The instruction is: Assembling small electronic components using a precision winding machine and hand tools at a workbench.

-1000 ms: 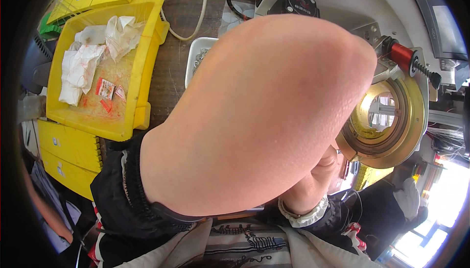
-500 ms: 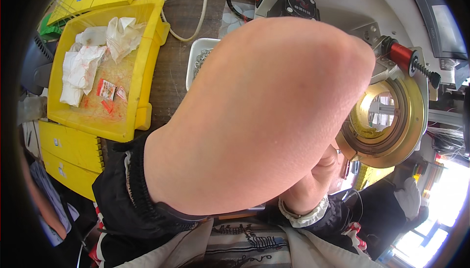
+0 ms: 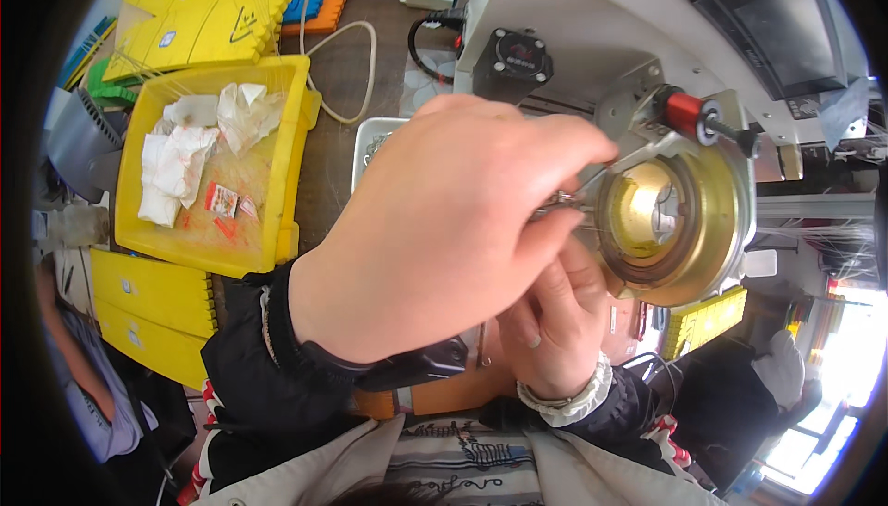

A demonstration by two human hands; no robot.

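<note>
The round brass-coloured metal spool (image 3: 668, 219) is mounted on the white machine housing (image 3: 592, 34), below the red cylindrical knob (image 3: 686, 110) with its black pin. A thin silvery tool, seemingly tweezers (image 3: 606, 168), is held toward the spool's left rim. The left hand (image 3: 444, 228) is closed in a pinch around this tool, its back turned to the camera, so the fingertips themselves are hidden. The right hand (image 3: 555, 321) is held just below and left of the spool, partly covered by the left hand; its fingers are curled, but whether anything is gripped cannot be told. Fine pale strands are seen to the right of the spool, near the dark monitor (image 3: 772, 20).

To the far left of the spool, a yellow plastic bin (image 3: 287, 182) holding crumpled white wipes (image 3: 176, 159) and small red packets (image 3: 222, 199) is set on the brown table (image 3: 338, 71). A small white metal tray (image 3: 365, 145) lies between the bin and the spool, mostly hidden behind the left hand.

It is judged that the main risk lies in the tool tip slipping off the rim: the work point is blocked from view by the left hand, so a fine strand could be missed, snagged or snapped if the pinch is loosened or pulled sideways. The spool's surface could also be scratched by the metal tips.
</note>
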